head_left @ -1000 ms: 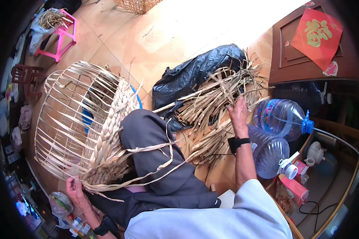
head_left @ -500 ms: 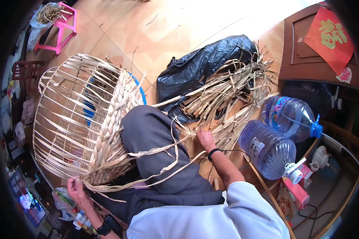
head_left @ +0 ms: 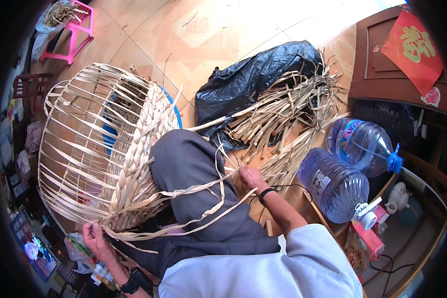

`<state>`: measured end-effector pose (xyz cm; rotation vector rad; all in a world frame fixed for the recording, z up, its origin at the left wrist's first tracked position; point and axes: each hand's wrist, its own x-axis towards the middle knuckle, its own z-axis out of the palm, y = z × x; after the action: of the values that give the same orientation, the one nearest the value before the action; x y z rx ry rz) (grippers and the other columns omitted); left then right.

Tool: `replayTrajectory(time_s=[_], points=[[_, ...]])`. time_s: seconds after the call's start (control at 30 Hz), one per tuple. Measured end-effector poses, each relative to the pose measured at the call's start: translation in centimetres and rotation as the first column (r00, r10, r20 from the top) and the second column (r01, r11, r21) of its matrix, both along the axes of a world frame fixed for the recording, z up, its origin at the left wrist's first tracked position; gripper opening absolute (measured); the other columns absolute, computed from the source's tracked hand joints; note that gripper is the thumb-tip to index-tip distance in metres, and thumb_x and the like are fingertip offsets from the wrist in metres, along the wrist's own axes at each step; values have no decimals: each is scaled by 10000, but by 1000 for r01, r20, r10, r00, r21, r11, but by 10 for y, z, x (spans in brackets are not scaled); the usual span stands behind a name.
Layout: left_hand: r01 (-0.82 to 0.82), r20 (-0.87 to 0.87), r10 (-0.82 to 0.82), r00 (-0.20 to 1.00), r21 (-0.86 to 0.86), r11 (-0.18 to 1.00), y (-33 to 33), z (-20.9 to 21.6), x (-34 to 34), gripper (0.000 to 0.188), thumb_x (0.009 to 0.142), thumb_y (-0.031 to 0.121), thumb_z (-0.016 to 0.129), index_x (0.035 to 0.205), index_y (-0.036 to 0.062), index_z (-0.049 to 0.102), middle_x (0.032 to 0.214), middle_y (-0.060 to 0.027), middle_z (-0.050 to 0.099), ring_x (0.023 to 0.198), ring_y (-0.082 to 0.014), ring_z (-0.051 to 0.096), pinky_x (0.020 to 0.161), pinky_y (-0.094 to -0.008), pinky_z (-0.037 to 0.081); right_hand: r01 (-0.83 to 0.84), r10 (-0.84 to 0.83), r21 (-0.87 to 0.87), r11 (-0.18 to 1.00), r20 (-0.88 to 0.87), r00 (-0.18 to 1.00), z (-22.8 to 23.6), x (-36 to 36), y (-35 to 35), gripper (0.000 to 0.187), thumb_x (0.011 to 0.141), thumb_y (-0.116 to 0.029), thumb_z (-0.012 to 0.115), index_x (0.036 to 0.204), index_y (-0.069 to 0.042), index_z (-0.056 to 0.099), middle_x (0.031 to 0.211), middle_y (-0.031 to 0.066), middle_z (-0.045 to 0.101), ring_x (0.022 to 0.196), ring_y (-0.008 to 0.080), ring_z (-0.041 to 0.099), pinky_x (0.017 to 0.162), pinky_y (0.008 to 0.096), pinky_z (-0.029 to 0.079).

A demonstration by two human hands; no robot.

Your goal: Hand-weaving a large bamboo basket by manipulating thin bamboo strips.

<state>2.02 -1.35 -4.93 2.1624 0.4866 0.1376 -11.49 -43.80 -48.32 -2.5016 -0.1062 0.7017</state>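
Note:
A half-woven basket [head_left: 126,193] of dried plant strips on an open frame leans against my left knee. Thick braiding covers its right part, while bare ribs wrapped in strips show on the left. My left hand [head_left: 95,239] is closed at the basket's near lower edge, its fingers pinching the edge where loose strips come out. Long pale strips [head_left: 198,217] run from there across my trouser leg. Beside the knee my right hand [head_left: 252,179] is closed on a dried strip, close to a heap of dried strips [head_left: 268,121]; its fingertips are partly hidden.
The heap spills from a black plastic bag [head_left: 253,74] on the tiled floor. Two large clear plastic bottles [head_left: 333,186] lie at the right, near a wooden cabinet [head_left: 382,54]. A blue round rim [head_left: 175,107] shows behind the basket. A pink stool [head_left: 77,37] stands far left.
My right hand has shifted slightly left and nearer to me, still closed. The basket has tilted a little to the left. My left hand stays almost in place.

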Motion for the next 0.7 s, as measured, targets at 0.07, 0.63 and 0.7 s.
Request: replayTrajectory(time_s=[0.07,0.63,0.7], points=[[-1,-2,1,1000,7,1000,2,1,0,169,959,191,676,930,44,598,889,10,580,810,-70,483,761,-225,376,-121,110,-225,967,-59,992,-5,-10,13,144,884,-288,618,897,-144,627,893,122,660,844,283,677,694,441,481],[-18,-74,14,997,-46,999,13,0,-4,203,935,231,706,954,55,608,882,27,570,807,-64,493,750,-217,363,248,-285,-337,908,-66,956,-8,-8,22,57,705,-122,657,680,-90,697,708,167,686,689,354,695,602,458,534],[-1,-45,-1,999,-40,999,12,-2,-4,194,939,224,698,973,53,614,865,29,570,790,-61,492,741,-215,366,285,-315,-317,904,-47,948,-10,-4,21,66,722,-127,651,701,-78,690,718,172,682,704,363,693,604,463,531]])
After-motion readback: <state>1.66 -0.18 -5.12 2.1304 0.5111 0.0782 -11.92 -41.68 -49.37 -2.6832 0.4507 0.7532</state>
